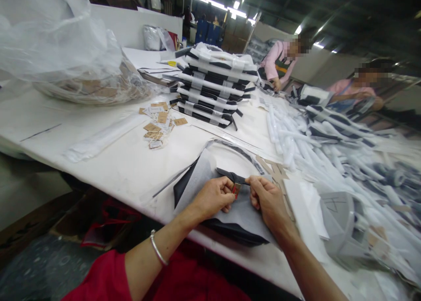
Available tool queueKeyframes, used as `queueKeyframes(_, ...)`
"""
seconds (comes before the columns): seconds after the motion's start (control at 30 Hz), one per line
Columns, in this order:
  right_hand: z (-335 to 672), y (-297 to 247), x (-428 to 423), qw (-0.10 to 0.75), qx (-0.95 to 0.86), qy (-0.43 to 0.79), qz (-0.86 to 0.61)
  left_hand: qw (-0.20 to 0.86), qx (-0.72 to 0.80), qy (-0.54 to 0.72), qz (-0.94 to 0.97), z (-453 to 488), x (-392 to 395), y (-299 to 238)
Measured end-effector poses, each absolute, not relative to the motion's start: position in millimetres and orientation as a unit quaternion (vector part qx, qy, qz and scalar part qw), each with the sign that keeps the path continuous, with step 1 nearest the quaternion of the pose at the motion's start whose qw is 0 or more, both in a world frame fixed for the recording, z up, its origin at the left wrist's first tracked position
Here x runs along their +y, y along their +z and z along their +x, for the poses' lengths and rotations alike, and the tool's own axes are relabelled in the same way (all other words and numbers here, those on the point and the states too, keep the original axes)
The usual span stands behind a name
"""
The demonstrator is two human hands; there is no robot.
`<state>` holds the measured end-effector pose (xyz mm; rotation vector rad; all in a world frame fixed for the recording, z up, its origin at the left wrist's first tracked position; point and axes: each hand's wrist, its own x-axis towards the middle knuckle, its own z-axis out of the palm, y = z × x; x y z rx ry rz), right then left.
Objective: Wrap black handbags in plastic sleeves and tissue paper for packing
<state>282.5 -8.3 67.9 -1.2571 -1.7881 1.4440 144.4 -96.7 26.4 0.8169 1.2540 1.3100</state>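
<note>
A black bag (pixel 237 234) lies at the table's front edge with a sheet of thin white paper (pixel 204 171) over it. Its wrapped handle (pixel 234 146) arches out on the far side. Above the paper, my right hand (pixel 265 198) pinches a short black strap (pixel 226 174) near its right end. My left hand (pixel 215 196) is closed at the middle of this strap, beside a small gold-coloured piece (pixel 236 189) with red on it. Whether the left fingers grip the strap or the small piece is hard to make out.
A stack of wrapped black bags (pixel 210 90) stands behind. Brown tags (pixel 162 117) lie left of it, near a large clear plastic bag (pixel 59 42). To the right are a grey tape dispenser (pixel 338 222) and many white-wrapped strips (pixel 296 143). Two people (pixel 279 60) work across the table.
</note>
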Motion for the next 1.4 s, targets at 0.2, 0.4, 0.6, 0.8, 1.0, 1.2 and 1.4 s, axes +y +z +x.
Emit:
queueKeyframes(0.2,285,69,-16,0.213,-0.757,0.388,-0.482,0.553,0.521,0.554,0.340,143,-97,28)
queueKeyframes(0.4,280,65,-15,0.191,-0.843,0.304,-0.401,0.533,0.536,0.546,0.362,145,-99,27)
queueKeyframes(0.6,283,67,-11,0.165,-0.886,0.281,-0.329,0.534,0.530,0.541,0.375,145,-100,25)
queueKeyframes(0.8,284,59,-15,0.183,-0.919,0.147,-0.316,0.515,0.540,0.544,0.384,146,-98,21)
queueKeyframes(1.0,280,62,-16,0.198,-0.883,0.230,-0.358,0.512,0.543,0.543,0.384,147,-98,21)
queueKeyframes(1.2,282,63,-11,0.189,-0.765,0.471,-0.397,0.512,0.537,0.545,0.390,146,-99,24)
queueKeyframes(1.4,284,55,-15,0.217,-0.783,0.446,-0.375,0.563,0.502,0.542,0.371,140,-98,22)
